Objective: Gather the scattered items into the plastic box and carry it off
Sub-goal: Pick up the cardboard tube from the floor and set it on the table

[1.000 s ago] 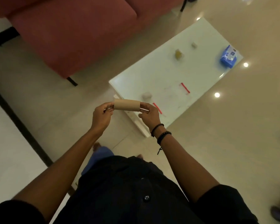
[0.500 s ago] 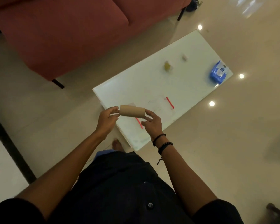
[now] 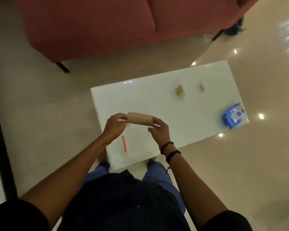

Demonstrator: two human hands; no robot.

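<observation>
As held, one tube (image 3: 140, 119), two hands (image 3: 114, 126)

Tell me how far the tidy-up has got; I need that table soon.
Nothing looks gathered yet: no plastic box is in view. In hand: the cardboard tube, held at its ends by the left hand and right hand. Left on the white table: a blue packet, a yellowish lump, a small pale piece and a clear bag with a red strip.

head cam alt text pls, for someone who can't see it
Both hands, left and right, hold a cardboard tube by its ends over a white table. On it lie a blue packet and a red strip.
</observation>
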